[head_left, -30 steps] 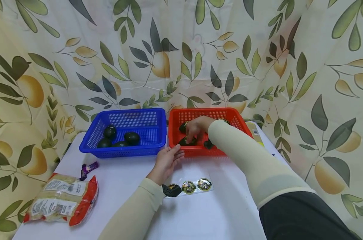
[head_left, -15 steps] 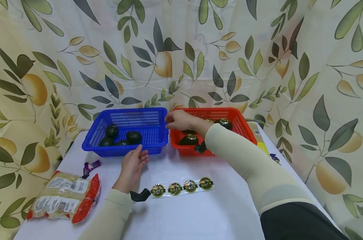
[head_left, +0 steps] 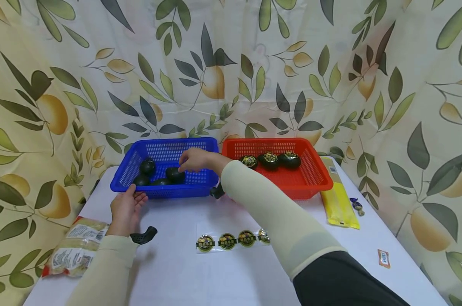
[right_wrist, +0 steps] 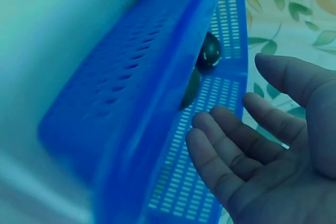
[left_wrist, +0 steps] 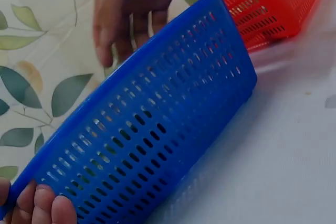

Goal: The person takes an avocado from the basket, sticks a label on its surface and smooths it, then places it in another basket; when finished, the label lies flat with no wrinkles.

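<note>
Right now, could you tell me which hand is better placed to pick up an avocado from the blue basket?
The right hand, probably: it hovers open inside the blue basket, just above an avocado. The left hand rests outside, fingertips at the basket's near left corner.

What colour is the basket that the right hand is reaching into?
The basket under the right hand is blue, clearest in the head view.

No wording can be made out: the round stickers (head_left: 226, 241), the white labels on the food bag (head_left: 72, 250) and the small orange packet (head_left: 384, 258) are too small to read.
</note>
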Action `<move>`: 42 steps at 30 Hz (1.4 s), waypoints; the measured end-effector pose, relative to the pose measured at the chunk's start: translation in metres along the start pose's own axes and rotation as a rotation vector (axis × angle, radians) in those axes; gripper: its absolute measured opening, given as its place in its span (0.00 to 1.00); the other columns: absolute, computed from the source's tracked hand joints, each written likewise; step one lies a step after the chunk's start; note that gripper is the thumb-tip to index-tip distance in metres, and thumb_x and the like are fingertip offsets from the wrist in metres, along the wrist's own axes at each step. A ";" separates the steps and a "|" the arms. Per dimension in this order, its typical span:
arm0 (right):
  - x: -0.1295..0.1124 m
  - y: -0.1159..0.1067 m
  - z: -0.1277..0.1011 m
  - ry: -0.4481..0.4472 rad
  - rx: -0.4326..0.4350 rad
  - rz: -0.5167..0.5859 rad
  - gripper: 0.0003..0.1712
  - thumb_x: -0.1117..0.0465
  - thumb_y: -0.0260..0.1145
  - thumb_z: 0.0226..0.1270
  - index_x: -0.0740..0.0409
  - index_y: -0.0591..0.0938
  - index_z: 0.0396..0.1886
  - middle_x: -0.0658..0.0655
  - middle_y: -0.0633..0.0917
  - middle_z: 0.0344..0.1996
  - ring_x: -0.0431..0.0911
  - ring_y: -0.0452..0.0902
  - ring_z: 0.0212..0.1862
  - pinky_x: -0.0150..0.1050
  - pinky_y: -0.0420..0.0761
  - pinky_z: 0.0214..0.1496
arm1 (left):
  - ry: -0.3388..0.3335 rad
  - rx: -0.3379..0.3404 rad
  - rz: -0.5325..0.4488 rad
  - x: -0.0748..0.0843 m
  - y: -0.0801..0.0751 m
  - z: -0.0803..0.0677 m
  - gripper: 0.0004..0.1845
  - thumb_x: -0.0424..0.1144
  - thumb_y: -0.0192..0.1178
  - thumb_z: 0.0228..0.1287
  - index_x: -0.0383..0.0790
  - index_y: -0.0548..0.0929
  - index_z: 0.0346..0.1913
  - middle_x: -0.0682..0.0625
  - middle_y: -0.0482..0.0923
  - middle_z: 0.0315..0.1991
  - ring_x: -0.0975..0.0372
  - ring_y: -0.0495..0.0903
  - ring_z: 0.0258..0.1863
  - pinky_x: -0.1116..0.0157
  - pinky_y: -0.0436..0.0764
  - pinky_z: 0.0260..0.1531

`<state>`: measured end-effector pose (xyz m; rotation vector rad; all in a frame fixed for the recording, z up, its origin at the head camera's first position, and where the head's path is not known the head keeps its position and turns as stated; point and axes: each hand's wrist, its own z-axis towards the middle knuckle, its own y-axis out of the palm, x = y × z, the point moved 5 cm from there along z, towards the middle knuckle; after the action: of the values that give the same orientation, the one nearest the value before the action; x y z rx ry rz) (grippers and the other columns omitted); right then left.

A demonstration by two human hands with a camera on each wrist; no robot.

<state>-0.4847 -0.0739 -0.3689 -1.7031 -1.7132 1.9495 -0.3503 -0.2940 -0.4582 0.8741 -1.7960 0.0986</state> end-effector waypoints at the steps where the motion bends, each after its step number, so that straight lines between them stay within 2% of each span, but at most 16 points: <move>1: -0.001 0.001 0.006 0.003 0.001 0.011 0.24 0.52 0.69 0.74 0.59 0.80 0.64 0.57 0.84 0.53 0.56 0.83 0.57 0.47 0.86 0.58 | 0.010 -0.001 0.010 0.001 0.000 0.001 0.11 0.47 0.53 0.81 0.45 0.70 0.53 0.52 0.80 0.35 0.62 0.82 0.40 0.69 0.87 0.43; 6: -0.001 0.003 0.033 0.023 0.013 0.021 0.23 0.53 0.69 0.74 0.60 0.81 0.62 0.59 0.85 0.55 0.56 0.84 0.57 0.47 0.86 0.58 | 0.031 0.008 0.039 0.003 0.001 0.003 0.11 0.47 0.54 0.80 0.44 0.71 0.52 0.52 0.81 0.33 0.62 0.83 0.38 0.70 0.87 0.40; 10: 0.001 0.003 0.052 0.033 0.018 0.000 0.21 0.54 0.69 0.74 0.61 0.82 0.60 0.60 0.84 0.53 0.57 0.84 0.56 0.49 0.86 0.58 | 0.023 0.027 0.078 0.001 0.001 0.002 0.12 0.49 0.54 0.80 0.44 0.72 0.52 0.52 0.81 0.36 0.63 0.83 0.40 0.69 0.87 0.44; 12: 0.000 0.003 0.062 0.015 0.028 -0.041 0.20 0.54 0.68 0.75 0.60 0.83 0.59 0.59 0.84 0.53 0.56 0.84 0.54 0.47 0.86 0.57 | 0.007 0.043 0.099 0.000 -0.002 0.001 0.12 0.50 0.54 0.80 0.45 0.72 0.52 0.52 0.81 0.38 0.62 0.83 0.42 0.69 0.87 0.46; 15: -0.005 0.000 0.078 -0.048 0.094 -0.146 0.19 0.53 0.66 0.76 0.57 0.84 0.58 0.56 0.85 0.54 0.51 0.83 0.54 0.42 0.84 0.58 | -0.010 0.059 0.122 -0.001 -0.005 0.001 0.13 0.52 0.54 0.80 0.47 0.72 0.52 0.53 0.81 0.41 0.62 0.83 0.45 0.69 0.86 0.49; 18: -0.009 -0.003 0.090 -0.095 0.145 -0.238 0.18 0.51 0.66 0.76 0.54 0.85 0.59 0.54 0.85 0.58 0.48 0.80 0.58 0.40 0.80 0.63 | -0.014 0.056 0.139 -0.001 -0.007 0.001 0.14 0.52 0.54 0.80 0.47 0.73 0.53 0.53 0.82 0.41 0.62 0.83 0.47 0.69 0.85 0.52; 20: -0.007 0.001 0.094 -0.082 0.094 -0.256 0.22 0.49 0.67 0.76 0.54 0.84 0.62 0.55 0.83 0.62 0.49 0.77 0.64 0.42 0.77 0.68 | -0.014 0.053 0.139 -0.001 -0.008 0.001 0.14 0.52 0.54 0.80 0.46 0.73 0.54 0.53 0.82 0.40 0.62 0.83 0.47 0.69 0.85 0.52; 23: 0.002 0.011 0.097 0.008 -0.087 -0.204 0.30 0.45 0.69 0.73 0.52 0.79 0.69 0.55 0.79 0.69 0.52 0.76 0.68 0.46 0.77 0.70 | -0.001 0.048 0.142 -0.002 -0.008 0.000 0.13 0.51 0.54 0.80 0.46 0.73 0.53 0.53 0.83 0.37 0.61 0.83 0.47 0.69 0.86 0.52; 25: 0.010 0.016 0.096 0.098 -0.193 -0.150 0.35 0.43 0.72 0.69 0.50 0.77 0.71 0.55 0.78 0.70 0.53 0.77 0.67 0.46 0.80 0.67 | 0.010 0.046 0.147 -0.002 -0.007 0.000 0.13 0.51 0.54 0.80 0.46 0.73 0.53 0.54 0.82 0.37 0.60 0.84 0.48 0.68 0.86 0.51; 28: 0.019 0.019 0.094 0.178 -0.281 -0.090 0.39 0.45 0.76 0.65 0.50 0.75 0.73 0.57 0.76 0.71 0.55 0.80 0.64 0.45 0.84 0.61 | 0.032 0.039 0.155 -0.002 -0.005 -0.001 0.12 0.50 0.54 0.81 0.45 0.72 0.52 0.54 0.83 0.35 0.60 0.84 0.48 0.68 0.86 0.51; 34: 0.023 0.024 0.090 0.182 -0.311 -0.054 0.39 0.50 0.76 0.67 0.55 0.74 0.73 0.59 0.74 0.73 0.56 0.77 0.67 0.46 0.84 0.61 | 0.049 0.038 0.151 -0.007 -0.006 0.002 0.12 0.49 0.54 0.81 0.43 0.73 0.52 0.55 0.83 0.30 0.62 0.86 0.40 0.67 0.87 0.48; 38: 0.021 0.022 0.091 0.165 -0.290 -0.043 0.35 0.54 0.76 0.66 0.57 0.76 0.69 0.58 0.76 0.70 0.55 0.76 0.68 0.44 0.86 0.59 | 0.042 0.033 0.173 -0.005 -0.006 0.004 0.13 0.51 0.54 0.80 0.44 0.73 0.52 0.55 0.84 0.34 0.62 0.85 0.43 0.67 0.87 0.51; 42: 0.022 0.020 0.094 0.174 -0.299 -0.073 0.37 0.52 0.77 0.65 0.57 0.74 0.70 0.60 0.75 0.70 0.56 0.78 0.65 0.45 0.86 0.58 | 0.042 0.038 0.172 -0.003 -0.006 0.006 0.14 0.52 0.54 0.80 0.45 0.73 0.52 0.54 0.83 0.37 0.60 0.84 0.46 0.66 0.86 0.53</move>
<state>-0.5492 -0.1309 -0.4177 -1.8043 -2.0484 1.5254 -0.3504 -0.2996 -0.4655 0.7376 -1.8331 0.2608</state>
